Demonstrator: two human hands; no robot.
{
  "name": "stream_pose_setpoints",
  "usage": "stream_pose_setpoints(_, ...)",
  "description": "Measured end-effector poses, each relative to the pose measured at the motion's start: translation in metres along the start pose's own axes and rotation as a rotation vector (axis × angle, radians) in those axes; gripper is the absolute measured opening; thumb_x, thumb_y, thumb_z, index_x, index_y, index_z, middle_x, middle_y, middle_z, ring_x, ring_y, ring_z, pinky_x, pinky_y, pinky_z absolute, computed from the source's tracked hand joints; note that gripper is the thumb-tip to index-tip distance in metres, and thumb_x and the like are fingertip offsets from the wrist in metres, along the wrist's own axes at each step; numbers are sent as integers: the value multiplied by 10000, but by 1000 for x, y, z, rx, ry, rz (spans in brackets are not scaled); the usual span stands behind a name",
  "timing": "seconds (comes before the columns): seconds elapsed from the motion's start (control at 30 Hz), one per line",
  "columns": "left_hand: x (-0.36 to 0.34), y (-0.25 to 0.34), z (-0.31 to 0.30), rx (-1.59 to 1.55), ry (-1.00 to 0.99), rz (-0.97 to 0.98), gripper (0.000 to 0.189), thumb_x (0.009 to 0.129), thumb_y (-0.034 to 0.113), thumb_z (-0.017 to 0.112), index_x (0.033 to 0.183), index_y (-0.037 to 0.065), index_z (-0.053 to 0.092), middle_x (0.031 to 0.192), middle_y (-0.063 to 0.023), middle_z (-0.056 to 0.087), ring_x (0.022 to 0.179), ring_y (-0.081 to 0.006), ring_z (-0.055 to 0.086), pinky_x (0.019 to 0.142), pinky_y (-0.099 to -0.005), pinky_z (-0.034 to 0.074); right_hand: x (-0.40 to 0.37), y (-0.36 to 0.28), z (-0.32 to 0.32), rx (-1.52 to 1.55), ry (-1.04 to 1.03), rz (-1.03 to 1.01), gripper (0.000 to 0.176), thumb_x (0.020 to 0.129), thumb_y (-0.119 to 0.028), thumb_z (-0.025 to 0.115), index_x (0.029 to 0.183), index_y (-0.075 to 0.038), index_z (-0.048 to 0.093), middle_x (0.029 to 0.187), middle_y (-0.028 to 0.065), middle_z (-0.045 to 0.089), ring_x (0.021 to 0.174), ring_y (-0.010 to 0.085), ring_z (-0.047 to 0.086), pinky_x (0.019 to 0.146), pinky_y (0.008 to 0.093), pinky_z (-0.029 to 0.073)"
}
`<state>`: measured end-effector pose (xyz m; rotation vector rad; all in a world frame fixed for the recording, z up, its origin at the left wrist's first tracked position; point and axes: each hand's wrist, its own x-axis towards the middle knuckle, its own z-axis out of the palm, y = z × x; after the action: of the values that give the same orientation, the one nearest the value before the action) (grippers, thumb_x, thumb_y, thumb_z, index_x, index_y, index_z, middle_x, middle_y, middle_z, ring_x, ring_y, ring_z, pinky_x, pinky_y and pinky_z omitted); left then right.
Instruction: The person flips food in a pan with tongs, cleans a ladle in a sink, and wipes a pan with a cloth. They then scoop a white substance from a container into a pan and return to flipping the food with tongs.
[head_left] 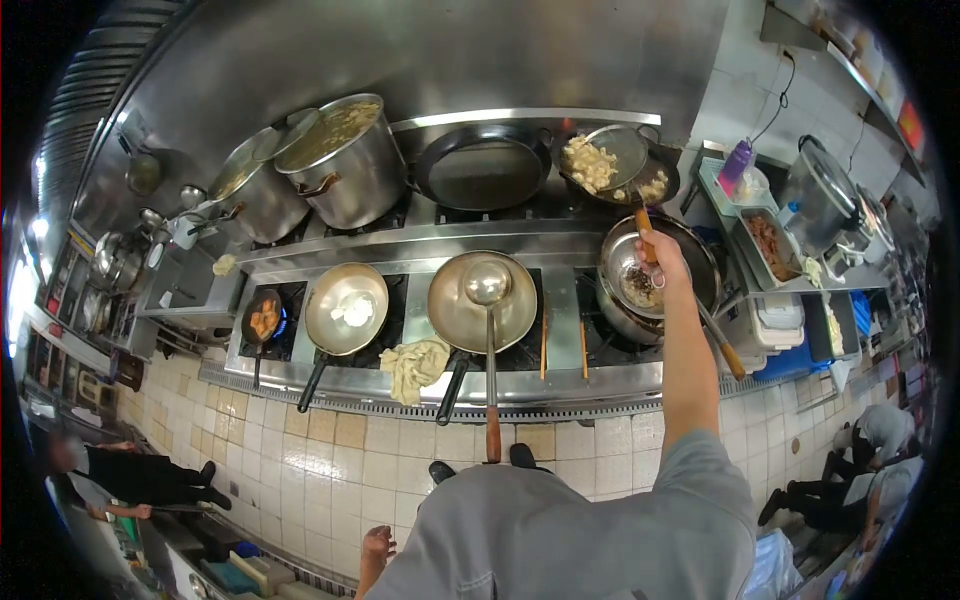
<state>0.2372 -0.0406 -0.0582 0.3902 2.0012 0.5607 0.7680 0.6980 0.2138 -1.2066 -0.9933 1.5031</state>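
Observation:
My right hand (661, 258) is closed around the wooden handle of a skimmer (622, 152), reaching over the back right of the stove. The skimmer's mesh head is in a dark wok (668, 168) with pale, lumpy food pieces (590, 163). Below my right forearm, a metal bowl or strainer (625, 268) with dark bits in it rests over a pot; a second wooden-handled tool sticks out to the right. My left hand (378, 546) hangs low beside my body, fingers loosely bent and apart, with nothing visible in it.
Two tall stockpots (345, 165) and a large black pan (483, 168) stand at the back. In front are a small pan (262, 316) over a blue flame, a pan with white food (347, 310), and a pan (450, 325) holding a ladle (488, 284). A cloth (415, 368) lies between. Other people stand behind.

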Motion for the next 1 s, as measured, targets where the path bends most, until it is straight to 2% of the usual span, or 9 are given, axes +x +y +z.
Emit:
stream_pose_setpoints(0.1,0,0,0,126,-61,-144,365,932,295,542,1228,81,548,949,-67,569,844,-284,617,661,-434,492,-17,-3,-5,-124,87,-114,163,902,-189,603,857,-32,604,614,30,554,473,111,507,421,255,386)
stream_pose_setpoints(0.2,31,-43,-6,-256,-176,-334,336,937,303,527,1194,91,571,907,-57,553,812,-271,613,624,-412,471,-36,-16,-8,-342,119,-178,146,889,-143,608,927,-5,638,639,28,576,476,97,517,430,256,386)
stream_pose_setpoints(0.37,43,-38,-14,101,-97,138,392,927,308,559,1243,77,544,995,-87,596,875,-298,634,672,-438,520,-61,-42,0,-491,167,-260,155,878,-103,596,969,2,665,663,22,596,455,88,509,444,258,397)
stream_pose_setpoints(0.47,7,47,-4,-251,91,-206,456,918,313,579,1295,67,504,1070,-108,608,905,-307,637,702,-453,536,-63,-46,2,-513,182,-282,155,875,-91,582,963,3,669,663,20,595,448,89,506,451,255,405)
stream_pose_setpoints(0.73,1,61,1,-291,95,-213,524,922,313,591,1358,62,442,1190,-138,593,985,-336,611,748,-475,518,-35,-38,-3,-549,223,-341,198,880,-86,587,1033,-6,683,645,20,597,463,94,526,456,262,414)
stream_pose_setpoints(0.8,0,45,1,-325,78,-275,504,936,302,575,1358,61,440,1179,-135,595,973,-342,615,737,-469,520,-22,-35,-10,-705,424,-560,199,871,-94,593,1026,-11,686,637,32,605,479,115,550,479,284,443)
stream_pose_setpoints(0.83,-5,29,0,61,57,44,433,881,281,626,1213,14,551,1058,-145,666,1058,-298,600,897,-412,496,-11,-32,-19,-706,425,-562,199,871,-94,593,1026,-11,686,637,32,605,479,115,550,479,284,443)
stream_pose_setpoints(0.93,-16,7,11,-24,99,-114,359,845,257,608,1116,23,591,981,-130,686,1046,-285,606,887,-372,494,12,-32,-52,-966,542,-714,208,861,-104,602,1028,-16,689,636,45,613,488,132,567,499,293,462)
stream_pose_setpoints(1.0,1,-28,4,217,-15,80,373,870,272,590,1148,24,575,993,-125,663,988,-288,614,827,-395,503,19,-33,-63,-915,516,-554,157,860,-120,616,939,-4,687,626,47,612,503,125,573,517,289,462)
